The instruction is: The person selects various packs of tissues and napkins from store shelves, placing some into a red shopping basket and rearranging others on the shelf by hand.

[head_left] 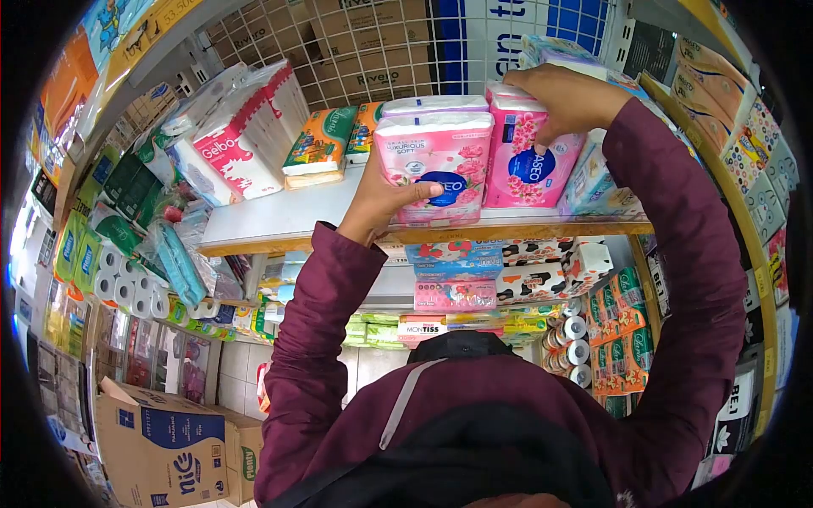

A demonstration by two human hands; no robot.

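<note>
A light pink Paseo tissue pack [432,161] stands upright at the front of the upper shelf. My left hand [388,193] grips its left side, thumb laid across the front and the other fingers mostly hidden. Right beside it stands a darker pink Paseo tissue pack [518,169]. Over that pack's top right corner my right hand [572,100] is closed, with the thumb down on its front. Another pack with a purple-edged top [434,104] shows behind the light pink one.
Orange and green tissue packs [322,140] and large Gelbo packs [241,144] sit left on the shelf [279,212]. Bluish packs [597,182] stand at right. A wire grid [373,51] backs the shelf. Below are more tissue packs [457,295]; a cardboard box [161,449] stands lower left.
</note>
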